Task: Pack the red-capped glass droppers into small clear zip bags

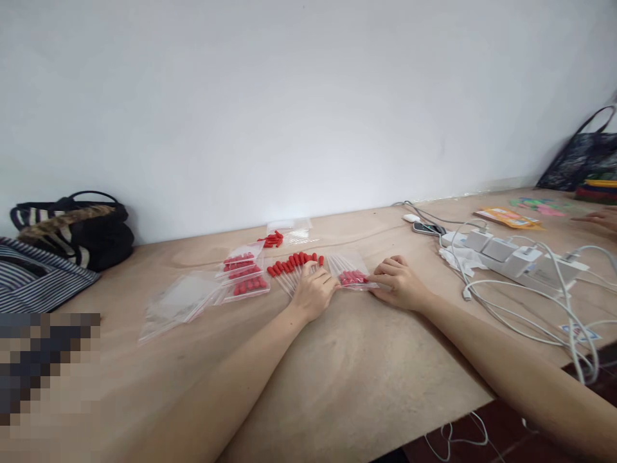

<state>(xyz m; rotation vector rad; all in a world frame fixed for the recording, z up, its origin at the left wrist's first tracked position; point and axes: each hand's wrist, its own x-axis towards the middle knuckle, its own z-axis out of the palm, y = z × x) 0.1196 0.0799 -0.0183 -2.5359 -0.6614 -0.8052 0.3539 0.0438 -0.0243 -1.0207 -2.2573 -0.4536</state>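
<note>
Pinching the clear bag (353, 269) by its near corners, left hand (314, 290) at nine o'clock, right hand (397, 284) at three, I'd best hold that edge taut and level.

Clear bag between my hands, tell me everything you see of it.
The clear bag looks like thin plastic and lies on the table. Inside, red bulbs sit at the near edge, pale stems pointing toward the wall. The right hand touches its near right corner; the left hand is at the near left one.
</note>
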